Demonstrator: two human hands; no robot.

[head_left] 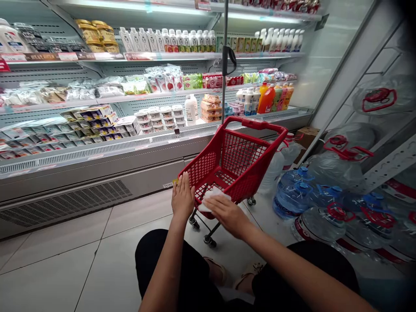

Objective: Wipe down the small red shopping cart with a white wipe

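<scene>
A red plastic shopping cart (250,134) on black-wheeled legs stands on the floor in front of my knees. My left hand (183,197) lies flat against the cart's near left corner, fingers stretched out and pointing up. In my right hand (225,210) is a white cloth or tissue (214,196), pressed under the fingers against the near rim of the basket. Part of that rim is hidden behind the cloth and my fingers. The basket's mesh walls and its floor show beyond my hands.
A lit refrigerated shelf unit (156,151) with bottles, cups and cartons runs behind the cart. Large water bottles with blue caps (294,190) and red-handled jugs (325,223) crowd the right side. Pale floor tiles (130,251) spread to the left.
</scene>
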